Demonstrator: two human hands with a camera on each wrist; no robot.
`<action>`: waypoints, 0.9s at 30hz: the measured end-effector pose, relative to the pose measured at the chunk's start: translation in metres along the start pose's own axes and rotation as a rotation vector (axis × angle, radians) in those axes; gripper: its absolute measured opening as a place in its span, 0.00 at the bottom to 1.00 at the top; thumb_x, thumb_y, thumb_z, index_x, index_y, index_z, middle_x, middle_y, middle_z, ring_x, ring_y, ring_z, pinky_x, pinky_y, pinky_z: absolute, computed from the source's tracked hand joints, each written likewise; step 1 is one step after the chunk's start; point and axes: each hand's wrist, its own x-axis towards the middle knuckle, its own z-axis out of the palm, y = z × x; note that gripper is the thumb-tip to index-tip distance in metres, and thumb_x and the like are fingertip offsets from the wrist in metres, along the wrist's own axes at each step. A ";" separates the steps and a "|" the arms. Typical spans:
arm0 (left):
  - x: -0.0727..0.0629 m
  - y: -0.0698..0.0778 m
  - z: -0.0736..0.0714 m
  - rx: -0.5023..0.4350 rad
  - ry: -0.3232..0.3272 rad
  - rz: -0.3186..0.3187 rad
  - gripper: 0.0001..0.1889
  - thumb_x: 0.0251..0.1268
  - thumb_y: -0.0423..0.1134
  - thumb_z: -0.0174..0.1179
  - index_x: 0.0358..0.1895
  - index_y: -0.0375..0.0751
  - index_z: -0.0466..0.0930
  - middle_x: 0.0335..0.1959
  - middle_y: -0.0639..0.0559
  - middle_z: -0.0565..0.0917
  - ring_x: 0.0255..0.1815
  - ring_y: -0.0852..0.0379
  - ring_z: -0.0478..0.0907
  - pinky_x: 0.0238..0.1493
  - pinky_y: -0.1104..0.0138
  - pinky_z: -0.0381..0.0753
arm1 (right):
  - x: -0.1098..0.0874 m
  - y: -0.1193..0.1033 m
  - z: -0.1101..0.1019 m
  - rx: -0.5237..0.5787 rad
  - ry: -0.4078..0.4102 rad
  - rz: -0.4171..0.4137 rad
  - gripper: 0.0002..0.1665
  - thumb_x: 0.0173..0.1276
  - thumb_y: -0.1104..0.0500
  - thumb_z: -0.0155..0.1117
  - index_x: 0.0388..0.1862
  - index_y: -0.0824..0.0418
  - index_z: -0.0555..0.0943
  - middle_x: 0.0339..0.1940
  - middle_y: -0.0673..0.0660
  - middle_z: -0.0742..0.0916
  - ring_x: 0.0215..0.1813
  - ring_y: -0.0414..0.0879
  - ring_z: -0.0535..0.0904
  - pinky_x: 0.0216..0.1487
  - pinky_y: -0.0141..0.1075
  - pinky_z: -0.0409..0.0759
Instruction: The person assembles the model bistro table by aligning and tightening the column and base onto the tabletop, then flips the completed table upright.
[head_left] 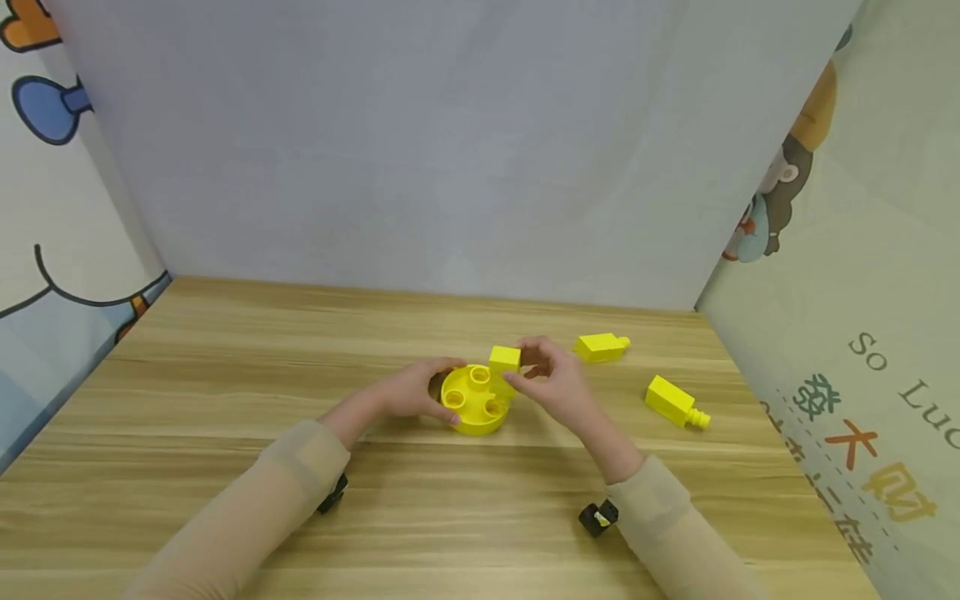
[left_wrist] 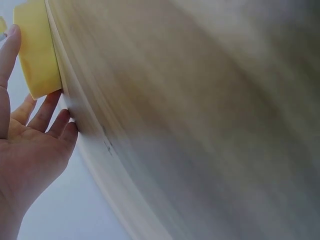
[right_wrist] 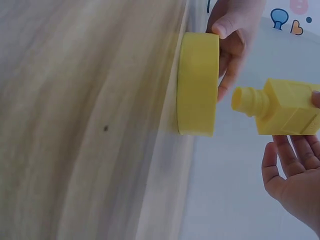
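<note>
Beige sleeves (head_left: 232,508) lie nearest the camera in the head view, both cut off by its bottom edge, each with a black device (head_left: 598,517) partly showing at the wrist. The left hand (head_left: 411,390) grips the round yellow base (head_left: 477,427) on the table (head_left: 405,517), thumb on the near rim; its other fingers curve round the far side, partly out of sight. The right hand (head_left: 555,387) pinches a yellow block (head_left: 505,357) upright over the base's right side. From the head the block's neck is hard to make out, but the right wrist view shows it pointing at the base, a gap between them (whether it lines up with a socket cannot be told). That view's right edge crops both block and hand. Three sockets show on the base; the block covers the spot beneath it.

Two more yellow blocks lie to the right, one (head_left: 602,347) just beside the right hand, the other (head_left: 671,402) nearer the table's right edge. Behind, the table ends at a grey backdrop (head_left: 450,167); leftward, a broad stretch of wood runs to a printed panel (head_left: 82,208)
</note>
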 end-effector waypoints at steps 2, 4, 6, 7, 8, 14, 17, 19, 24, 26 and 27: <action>0.000 0.000 0.000 -0.002 -0.004 0.000 0.47 0.47 0.50 0.73 0.71 0.43 0.59 0.71 0.44 0.63 0.71 0.45 0.57 0.71 0.49 0.52 | 0.000 0.002 0.003 -0.004 -0.013 0.011 0.22 0.59 0.59 0.70 0.52 0.61 0.76 0.46 0.59 0.84 0.48 0.50 0.80 0.46 0.40 0.80; 0.000 -0.001 0.000 0.001 -0.007 0.003 0.47 0.47 0.50 0.73 0.71 0.43 0.59 0.71 0.44 0.63 0.71 0.46 0.57 0.71 0.50 0.53 | 0.000 0.004 0.005 -0.006 -0.034 0.026 0.22 0.59 0.59 0.70 0.52 0.61 0.76 0.47 0.59 0.85 0.48 0.50 0.80 0.46 0.40 0.80; 0.000 -0.001 0.000 0.005 -0.010 0.001 0.47 0.47 0.51 0.73 0.71 0.44 0.58 0.71 0.44 0.62 0.71 0.46 0.57 0.71 0.50 0.53 | 0.000 0.006 0.008 -0.004 -0.060 0.030 0.23 0.58 0.60 0.71 0.51 0.61 0.75 0.47 0.60 0.85 0.48 0.50 0.80 0.46 0.40 0.80; 0.000 -0.001 0.000 0.003 -0.010 0.000 0.47 0.47 0.51 0.73 0.71 0.44 0.58 0.71 0.44 0.62 0.71 0.46 0.58 0.71 0.50 0.53 | -0.001 0.007 0.008 -0.003 -0.073 0.025 0.23 0.57 0.60 0.71 0.51 0.62 0.75 0.48 0.60 0.85 0.48 0.51 0.81 0.47 0.40 0.80; 0.000 -0.001 0.000 0.002 -0.011 -0.003 0.47 0.47 0.51 0.73 0.71 0.44 0.58 0.71 0.45 0.62 0.71 0.46 0.58 0.71 0.50 0.53 | -0.001 0.008 0.009 -0.002 -0.086 0.020 0.23 0.57 0.61 0.71 0.51 0.63 0.75 0.48 0.61 0.84 0.48 0.51 0.81 0.47 0.41 0.80; -0.001 0.001 -0.001 0.003 -0.017 0.000 0.47 0.48 0.50 0.72 0.71 0.44 0.58 0.71 0.45 0.63 0.71 0.47 0.59 0.71 0.51 0.54 | -0.004 0.012 0.008 -0.020 -0.136 -0.017 0.22 0.56 0.61 0.72 0.48 0.61 0.76 0.48 0.59 0.84 0.48 0.52 0.82 0.48 0.42 0.81; -0.002 0.002 -0.001 0.007 -0.018 0.013 0.47 0.48 0.50 0.72 0.71 0.42 0.58 0.71 0.44 0.63 0.71 0.46 0.59 0.70 0.50 0.54 | -0.005 0.011 0.007 -0.029 -0.158 -0.041 0.22 0.57 0.61 0.72 0.48 0.62 0.75 0.48 0.60 0.84 0.49 0.53 0.82 0.48 0.44 0.81; -0.002 0.003 -0.001 0.002 -0.016 0.018 0.47 0.48 0.49 0.72 0.71 0.41 0.58 0.71 0.43 0.63 0.71 0.44 0.59 0.70 0.49 0.54 | -0.006 0.011 0.006 -0.038 -0.166 -0.052 0.21 0.57 0.60 0.72 0.48 0.62 0.75 0.49 0.59 0.83 0.49 0.53 0.81 0.47 0.43 0.81; -0.002 0.002 -0.001 -0.005 -0.015 0.014 0.47 0.48 0.49 0.72 0.71 0.42 0.58 0.71 0.43 0.62 0.71 0.45 0.58 0.71 0.49 0.54 | -0.008 0.008 0.008 -0.111 -0.146 -0.058 0.20 0.55 0.58 0.73 0.42 0.58 0.74 0.48 0.54 0.84 0.46 0.48 0.81 0.40 0.39 0.82; -0.002 0.001 -0.001 -0.003 -0.015 0.012 0.47 0.48 0.49 0.72 0.71 0.42 0.58 0.71 0.43 0.62 0.71 0.45 0.58 0.71 0.49 0.54 | -0.008 0.007 0.010 -0.150 -0.130 -0.068 0.20 0.54 0.57 0.74 0.40 0.57 0.73 0.51 0.53 0.84 0.43 0.46 0.81 0.37 0.40 0.82; -0.002 0.001 -0.001 -0.001 -0.016 0.010 0.47 0.48 0.49 0.72 0.72 0.42 0.58 0.71 0.44 0.62 0.71 0.45 0.58 0.71 0.50 0.54 | -0.009 0.006 0.012 -0.173 -0.122 -0.071 0.21 0.54 0.56 0.75 0.40 0.56 0.72 0.51 0.53 0.84 0.42 0.45 0.80 0.37 0.40 0.81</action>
